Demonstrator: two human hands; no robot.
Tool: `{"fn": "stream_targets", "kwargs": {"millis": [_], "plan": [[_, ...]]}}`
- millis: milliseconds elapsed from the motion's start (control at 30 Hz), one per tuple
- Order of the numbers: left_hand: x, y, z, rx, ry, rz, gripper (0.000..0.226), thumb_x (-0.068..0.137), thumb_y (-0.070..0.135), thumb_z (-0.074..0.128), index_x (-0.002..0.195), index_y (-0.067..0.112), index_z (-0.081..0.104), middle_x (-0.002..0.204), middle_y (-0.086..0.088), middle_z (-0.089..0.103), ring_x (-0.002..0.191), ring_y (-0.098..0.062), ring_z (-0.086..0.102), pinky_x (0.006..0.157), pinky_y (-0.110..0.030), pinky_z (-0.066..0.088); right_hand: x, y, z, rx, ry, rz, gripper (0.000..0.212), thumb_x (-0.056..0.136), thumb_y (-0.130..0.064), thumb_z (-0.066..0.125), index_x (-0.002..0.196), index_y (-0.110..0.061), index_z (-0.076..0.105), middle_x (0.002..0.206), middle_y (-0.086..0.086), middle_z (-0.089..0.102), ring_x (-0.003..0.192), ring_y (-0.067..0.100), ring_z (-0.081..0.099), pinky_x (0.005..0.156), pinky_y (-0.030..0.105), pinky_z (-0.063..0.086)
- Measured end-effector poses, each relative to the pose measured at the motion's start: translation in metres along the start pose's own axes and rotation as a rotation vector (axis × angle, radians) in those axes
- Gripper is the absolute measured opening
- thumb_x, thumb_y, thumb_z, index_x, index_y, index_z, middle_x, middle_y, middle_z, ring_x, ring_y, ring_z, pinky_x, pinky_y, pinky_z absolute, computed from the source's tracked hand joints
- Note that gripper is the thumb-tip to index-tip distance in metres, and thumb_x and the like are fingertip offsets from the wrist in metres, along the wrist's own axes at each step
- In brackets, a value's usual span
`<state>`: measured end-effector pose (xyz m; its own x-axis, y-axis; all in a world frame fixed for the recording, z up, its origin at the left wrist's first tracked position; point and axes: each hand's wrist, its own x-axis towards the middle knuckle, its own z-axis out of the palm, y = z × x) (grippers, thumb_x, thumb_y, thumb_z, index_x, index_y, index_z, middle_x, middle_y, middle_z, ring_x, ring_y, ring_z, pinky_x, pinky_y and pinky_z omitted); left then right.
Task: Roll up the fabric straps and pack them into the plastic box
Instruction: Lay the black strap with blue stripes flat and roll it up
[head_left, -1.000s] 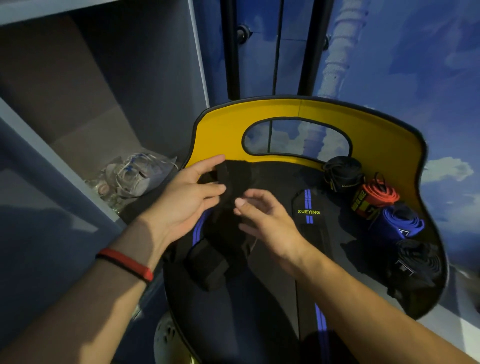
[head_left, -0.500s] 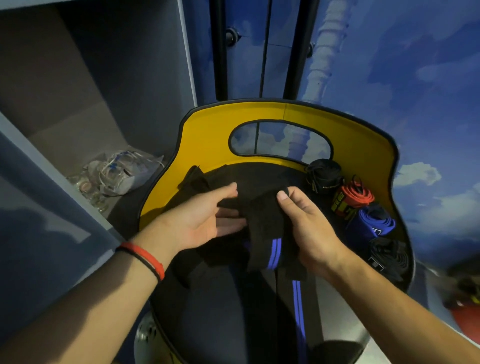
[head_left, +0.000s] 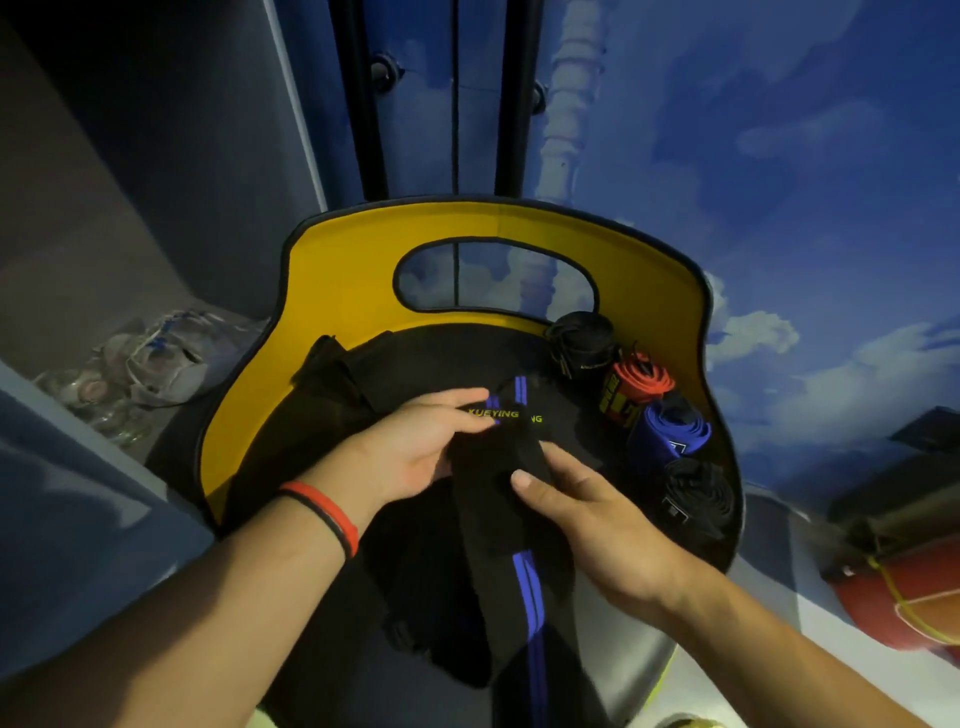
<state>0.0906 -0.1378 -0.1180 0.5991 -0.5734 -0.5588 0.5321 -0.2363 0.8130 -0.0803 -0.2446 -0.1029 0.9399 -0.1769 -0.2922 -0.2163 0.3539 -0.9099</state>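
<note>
A black fabric strap (head_left: 506, 525) with twin blue stripes and yellow lettering lies across the black seat of a yellow chair (head_left: 332, 291). My left hand (head_left: 415, 447) holds the strap's upper part, fingers laid over the lettering. My right hand (head_left: 582, 519) pinches the strap with thumb on top, just right of the left hand. Several rolled straps sit along the seat's right rim: a black roll (head_left: 579, 340), a red and black roll (head_left: 636, 387), a blue roll (head_left: 670, 431) and another black roll (head_left: 698, 493). No plastic box is visible.
A grey shelf unit stands at the left, with a crumpled clear plastic bag (head_left: 150, 358) of small items on its shelf. The chair's yellow backrest has an oval cut-out (head_left: 493, 275). A red object (head_left: 898, 587) lies at the right edge.
Both hands have shifted along the strap: the yellow lettering is exposed again under my left fingers, and my right hand moved lower and right. The camera swung left.
</note>
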Motion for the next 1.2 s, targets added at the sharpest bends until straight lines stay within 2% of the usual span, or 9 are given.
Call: {"fn": "stream_targets", "kwargs": {"millis": [167, 233, 367, 533, 633, 733, 933, 1033, 1200], "plan": [[0.022, -0.001, 0.016, 0.115, 0.105, 0.262, 0.072, 0.086, -0.010, 0.067, 0.139, 0.038, 0.060, 0.133, -0.001, 0.063, 0.118, -0.016, 0.065, 0.101, -0.034, 0.053, -0.013, 0.021, -0.017, -0.051, 0.043, 0.223, 0.029, 0.087, 0.000, 0.072, 0.115, -0.007, 0.069, 0.108, 0.011, 0.077, 0.101, 0.027, 0.074, 0.096, 0.044, 0.057], [0.030, 0.001, 0.016, 0.181, 0.141, 0.311, 0.074, 0.085, -0.009, 0.069, 0.137, 0.043, 0.060, 0.134, 0.001, 0.063, 0.119, -0.016, 0.064, 0.104, -0.039, 0.052, -0.021, 0.026, -0.021, -0.205, -0.044, 0.361, 0.016, 0.087, 0.003, 0.072, 0.102, -0.004, 0.073, 0.092, 0.002, 0.079, 0.087, 0.016, 0.075, 0.082, 0.030, 0.060], [0.047, 0.003, 0.005, 0.102, 0.157, 0.313, 0.074, 0.087, -0.011, 0.066, 0.142, 0.037, 0.057, 0.132, 0.000, 0.065, 0.118, -0.017, 0.065, 0.097, -0.035, 0.055, -0.029, 0.035, -0.020, -0.374, -0.134, 0.429, 0.038, 0.097, 0.006, 0.057, 0.134, -0.002, 0.059, 0.126, 0.013, 0.068, 0.106, 0.021, 0.065, 0.093, 0.031, 0.055], [0.066, 0.012, 0.014, 0.130, 0.132, 0.303, 0.073, 0.090, -0.014, 0.062, 0.146, 0.031, 0.054, 0.130, -0.001, 0.062, 0.114, -0.014, 0.065, 0.085, -0.025, 0.055, -0.034, 0.015, -0.026, -0.370, -0.076, 0.507, 0.012, 0.106, -0.020, 0.052, 0.117, -0.018, 0.058, 0.088, 0.003, 0.069, 0.060, 0.015, 0.065, 0.051, 0.028, 0.054], [0.074, 0.010, 0.026, 0.185, 0.045, 0.274, 0.072, 0.090, -0.014, 0.060, 0.145, 0.032, 0.055, 0.129, -0.001, 0.063, 0.113, -0.012, 0.065, 0.075, -0.017, 0.055, -0.034, 0.005, -0.037, -0.426, -0.178, 0.655, 0.014, 0.107, -0.023, 0.050, 0.117, -0.018, 0.058, 0.100, 0.012, 0.070, 0.069, 0.022, 0.069, 0.058, 0.028, 0.058], [0.084, -0.009, 0.037, 0.398, -0.014, 0.215, 0.076, 0.086, -0.011, 0.066, 0.143, 0.037, 0.056, 0.135, -0.002, 0.061, 0.118, -0.016, 0.062, 0.094, -0.028, 0.052, -0.025, 0.018, -0.050, -0.868, -0.259, 0.824, 0.042, 0.106, -0.031, 0.049, 0.125, 0.004, 0.061, 0.104, 0.016, 0.068, 0.082, 0.025, 0.068, 0.073, 0.031, 0.059], [0.093, -0.034, 0.039, 0.946, 0.134, 0.259, 0.082, 0.081, 0.005, 0.080, 0.149, 0.036, 0.047, 0.152, 0.002, 0.039, 0.138, -0.028, 0.034, 0.118, -0.042, 0.034, -0.010, 0.023, -0.066, -1.643, -0.074, 0.581, 0.050, 0.094, -0.058, 0.054, 0.122, -0.018, 0.063, 0.120, 0.006, 0.069, 0.107, 0.025, 0.067, 0.080, 0.029, 0.048], [0.094, -0.030, 0.037, 0.957, 0.261, 0.187, 0.101, 0.075, 0.018, 0.089, 0.158, 0.031, 0.031, 0.155, -0.004, 0.027, 0.143, -0.033, 0.031, 0.119, -0.045, 0.033, 0.009, 0.020, -0.063, -1.395, 0.206, 0.296, 0.047, 0.094, -0.050, 0.060, 0.131, -0.022, 0.051, 0.128, 0.006, 0.061, 0.116, 0.028, 0.061, 0.090, 0.036, 0.051], [0.091, -0.037, 0.029, 0.983, 0.237, 0.133, 0.101, 0.075, 0.031, 0.090, 0.157, 0.020, 0.032, 0.150, -0.007, 0.036, 0.130, -0.028, 0.053, 0.111, -0.045, 0.046, 0.041, 0.014, -0.045, -0.883, 0.217, 0.262, 0.084, 0.094, -0.031, 0.069, 0.160, -0.027, 0.018, 0.155, 0.009, 0.035, 0.139, 0.028, 0.043, 0.111, 0.036, 0.040]]}}
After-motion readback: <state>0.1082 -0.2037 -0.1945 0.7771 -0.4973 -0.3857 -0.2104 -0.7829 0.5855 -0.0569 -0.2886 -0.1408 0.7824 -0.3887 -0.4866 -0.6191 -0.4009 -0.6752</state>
